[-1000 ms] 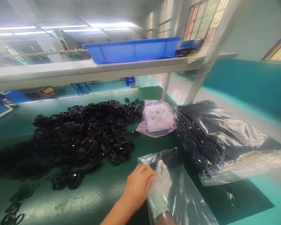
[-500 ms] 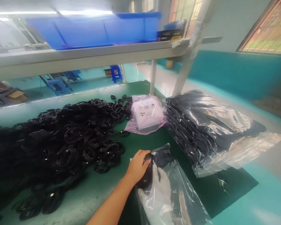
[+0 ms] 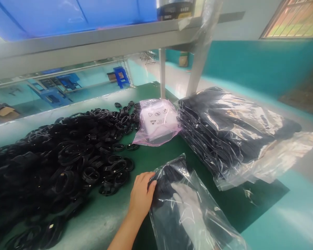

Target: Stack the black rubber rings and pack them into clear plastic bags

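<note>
Bag (image 3: 214, 211), clear and holding black coils (image 3: 166, 182), lies on the green table (image 3: 160, 152) between a heap (image 3: 75, 152) and a bagged stack (image 3: 224, 121); the left hand (image 3: 141, 195), bare, curls against its left edge, though whether it grips cannot be told; the right hand (image 3: 190, 205), gloved, lies inside, fingers extended and loose by the coils; a pink bag (image 3: 159, 119) sits beyond.

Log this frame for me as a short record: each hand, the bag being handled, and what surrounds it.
Left hand: bare, touching the clear bag along its left edge
Right hand: white-gloved, inside that bag
Bag contents: black items toward the far end
Left of bag: heap of black coils on the green table
Beyond bag: printed pink bag
Right of bag: filled clear bags, stacked
Overhead: shelf bearing a blue bin
</note>
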